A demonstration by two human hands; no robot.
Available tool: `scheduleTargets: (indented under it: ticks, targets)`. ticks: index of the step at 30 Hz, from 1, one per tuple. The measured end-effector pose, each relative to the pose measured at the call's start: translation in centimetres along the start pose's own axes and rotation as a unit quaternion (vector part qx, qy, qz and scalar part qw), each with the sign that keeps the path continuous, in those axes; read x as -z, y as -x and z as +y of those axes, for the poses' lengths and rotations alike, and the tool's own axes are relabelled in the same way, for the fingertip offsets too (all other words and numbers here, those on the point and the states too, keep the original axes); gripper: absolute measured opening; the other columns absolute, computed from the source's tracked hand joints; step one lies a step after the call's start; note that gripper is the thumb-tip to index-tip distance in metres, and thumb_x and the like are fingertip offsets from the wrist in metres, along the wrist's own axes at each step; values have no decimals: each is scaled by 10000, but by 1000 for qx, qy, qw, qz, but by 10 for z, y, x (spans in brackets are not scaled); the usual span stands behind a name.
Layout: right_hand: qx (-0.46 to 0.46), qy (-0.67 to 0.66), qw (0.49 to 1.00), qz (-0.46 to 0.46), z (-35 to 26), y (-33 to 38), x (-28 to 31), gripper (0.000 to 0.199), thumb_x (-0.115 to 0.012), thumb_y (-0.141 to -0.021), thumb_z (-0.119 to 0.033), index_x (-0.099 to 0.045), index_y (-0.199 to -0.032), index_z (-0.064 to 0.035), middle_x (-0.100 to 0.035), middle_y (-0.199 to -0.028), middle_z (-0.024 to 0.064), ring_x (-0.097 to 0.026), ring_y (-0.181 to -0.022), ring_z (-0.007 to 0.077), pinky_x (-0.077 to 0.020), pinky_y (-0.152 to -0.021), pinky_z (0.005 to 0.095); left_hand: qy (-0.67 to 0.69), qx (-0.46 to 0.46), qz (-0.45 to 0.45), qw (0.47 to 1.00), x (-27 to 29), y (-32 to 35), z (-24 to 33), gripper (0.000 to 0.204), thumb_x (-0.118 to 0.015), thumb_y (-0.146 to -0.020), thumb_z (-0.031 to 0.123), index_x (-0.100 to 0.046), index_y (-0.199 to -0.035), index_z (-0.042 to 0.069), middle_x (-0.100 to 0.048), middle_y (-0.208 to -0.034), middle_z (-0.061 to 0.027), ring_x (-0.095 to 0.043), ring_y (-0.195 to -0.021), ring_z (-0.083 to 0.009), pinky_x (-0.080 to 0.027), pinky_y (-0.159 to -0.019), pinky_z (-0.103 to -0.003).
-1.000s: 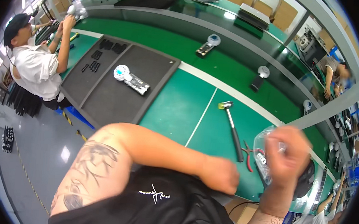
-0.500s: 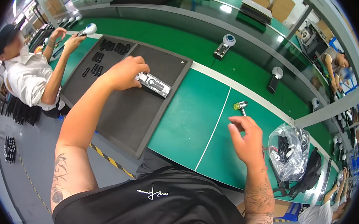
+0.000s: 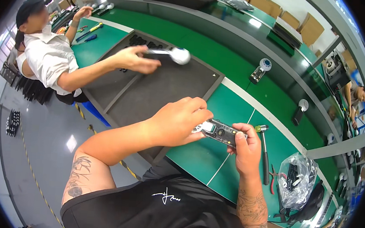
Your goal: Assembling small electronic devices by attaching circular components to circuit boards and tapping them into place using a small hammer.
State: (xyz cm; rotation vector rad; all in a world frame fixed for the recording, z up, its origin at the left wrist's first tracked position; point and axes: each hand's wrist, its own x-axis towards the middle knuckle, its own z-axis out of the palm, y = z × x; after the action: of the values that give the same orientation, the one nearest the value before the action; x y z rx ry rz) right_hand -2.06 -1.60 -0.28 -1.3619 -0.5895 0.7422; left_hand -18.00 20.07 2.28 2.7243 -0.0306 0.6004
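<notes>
Together both hands held a small clear-cased device (image 3: pixel 221 133) above the near edge of the green tabletop (image 3: pixel 196 157). The left hand (image 3: pixel 181 121) was closed over its white end, and the right hand (image 3: pixel 245 150) gripped its other end from below, fingers curled round it. Just beside the right hand lay a hammer (image 3: pixel 264 151), with a plastic bag (image 3: pixel 297 181) further right. Across the dark tray (image 3: pixel 163 87), a co-worker's hand (image 3: pixel 131 59) held a white-headed device (image 3: pixel 172 54).
</notes>
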Motion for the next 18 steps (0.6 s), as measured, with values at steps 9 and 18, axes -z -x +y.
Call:
scheduleTargets:
  ticks: [9,18]
  targets:
    - [-38,148,984,87,8,-7,47,208,-622,-1036,-154,-660,-1213,-52,-664,-886,32,-520,-630,63,-428,-563,200,-103,58,61,991,1,-2,-61,685,-825,-870,301,-562,-1453,55,-591,-1425,-186,-586,-1266,-357,-498,-1046,-474]
    - [-45,197,967,153,25,-15,22,228,-660,-1005,-105,-687,-1217,-25,-669,-1007,43,-515,-672,79,-455,-605,231,-40,164,-71,983,3,-12,-169,494,-685,-1007,235,-546,-1414,-8,-648,-1279,-221,-644,-1133,-363,-531,-973,-470]
